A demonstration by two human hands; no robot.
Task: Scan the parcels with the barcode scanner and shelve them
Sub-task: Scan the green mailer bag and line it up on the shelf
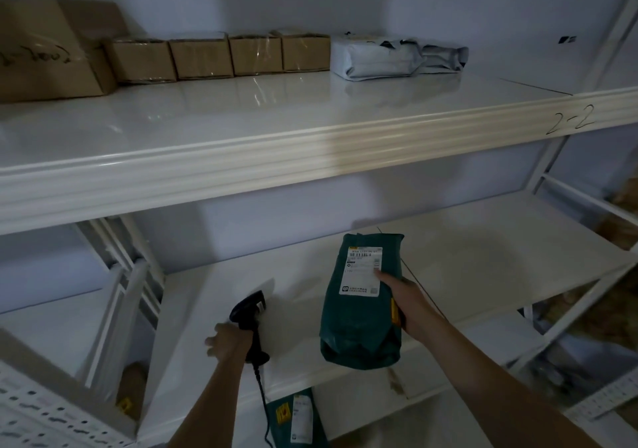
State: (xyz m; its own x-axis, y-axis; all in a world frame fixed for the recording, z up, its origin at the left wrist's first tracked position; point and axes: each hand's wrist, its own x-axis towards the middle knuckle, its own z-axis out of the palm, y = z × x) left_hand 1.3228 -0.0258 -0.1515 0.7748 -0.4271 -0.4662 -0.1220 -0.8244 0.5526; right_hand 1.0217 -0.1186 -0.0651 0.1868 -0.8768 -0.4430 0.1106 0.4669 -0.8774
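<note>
Your right hand (402, 304) grips the green parcel (362, 302) along its right edge, thumb pressed on the white label (362, 271), holding it label-up just above the lower shelf (483, 261). Your left hand (228, 342) is wrapped round the handle of the black scanner (249, 313), whose cable hangs down towards you; the scanner head sits well to the left of the parcel and seems not to be aimed at it.

This looks like the scanning step, with the parcel not yet set down. Next, swing the scanner head to the right until it faces the barcode near the top of the label, and slide your thumb clear of the print if it covers any of it. Then the parcel needs a place: the upper shelf (310, 144), marked 2-2, already holds a row of brown boxes (221, 56) and a white bag (376, 57) along the back. A second green parcel (297, 420) lies below, near your left forearm.
</note>
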